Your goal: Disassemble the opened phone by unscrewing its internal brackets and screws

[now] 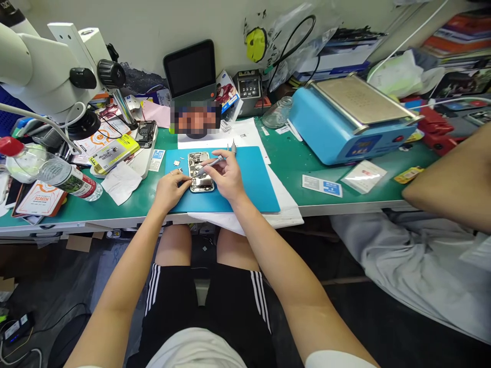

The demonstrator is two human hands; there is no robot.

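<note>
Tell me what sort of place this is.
Probably a phone repair bench: an opened phone lies on a blue work mat, with a microscope at the left and the right hand holding a slim tool.

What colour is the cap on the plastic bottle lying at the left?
Red; the cap shows best in the head view.

Open phone point(201, 176) lies on mat point(257, 179) before you; bottle point(65, 173) to your left, heating plate machine point(345, 120) right, display point(191, 69) behind mat.
</note>
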